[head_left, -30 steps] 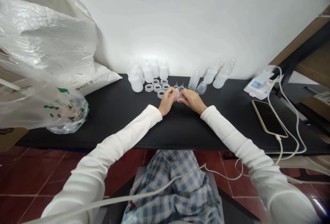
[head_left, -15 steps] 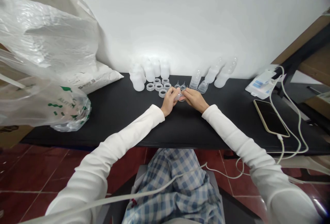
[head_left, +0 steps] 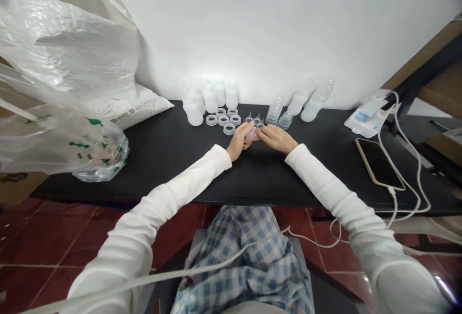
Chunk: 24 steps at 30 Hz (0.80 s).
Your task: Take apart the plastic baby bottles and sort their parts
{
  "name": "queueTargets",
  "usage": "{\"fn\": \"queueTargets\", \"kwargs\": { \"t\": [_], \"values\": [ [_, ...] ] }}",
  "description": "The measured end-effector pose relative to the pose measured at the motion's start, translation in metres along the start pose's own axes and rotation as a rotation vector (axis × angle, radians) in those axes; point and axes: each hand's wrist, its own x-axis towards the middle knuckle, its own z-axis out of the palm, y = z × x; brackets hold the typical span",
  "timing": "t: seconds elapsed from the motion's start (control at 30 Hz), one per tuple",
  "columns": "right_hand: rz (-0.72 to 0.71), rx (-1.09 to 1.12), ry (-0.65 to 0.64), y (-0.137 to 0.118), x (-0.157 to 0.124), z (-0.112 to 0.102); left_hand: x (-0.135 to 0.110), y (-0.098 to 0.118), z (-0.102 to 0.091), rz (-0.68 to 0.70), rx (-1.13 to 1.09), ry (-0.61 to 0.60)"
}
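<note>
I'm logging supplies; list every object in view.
bottles: five or more, white, back left
rings: six, clear, centre
teats: several, clear, centre
cups: several, clear, centre right
capped bottles: two, white and clear, back right
packet: one, white and blue, right
phone: one, dark, right
cables: several, white, right, foreground
bags: two or more, whitish, left
boxes: several, brown, sides
desk: one, black, centre
piece: one, clear, in hands
checked cloth: one, blue and white, lap
sleeves: two, white, forearms
left hand, right hand: one each, bare, at piece

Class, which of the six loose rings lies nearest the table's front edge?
The single front ring, beside the left hand; the other five rings sit farther back, nearer the wall.
</note>
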Motion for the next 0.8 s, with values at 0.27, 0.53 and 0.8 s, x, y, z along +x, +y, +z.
{"fn": "queueTargets", "kwargs": {
  "t": [0.27, 0.53, 0.8],
  "values": [
    [0.050, 0.136, -0.101, 0.009, -0.007, -0.008, 0.001, 0.007, -0.012, -0.164, -0.005, -0.049],
    [0.614, 0.011, 0.116, 0.055, -0.049, -0.018, -0.002, 0.034, -0.087, -0.019, 0.119, 0.170],
    [0.678, 0.209, -0.164, 0.050, -0.042, -0.031, -0.005, 0.037, -0.115, 0.247, 0.327, 0.232]
  ]
}}
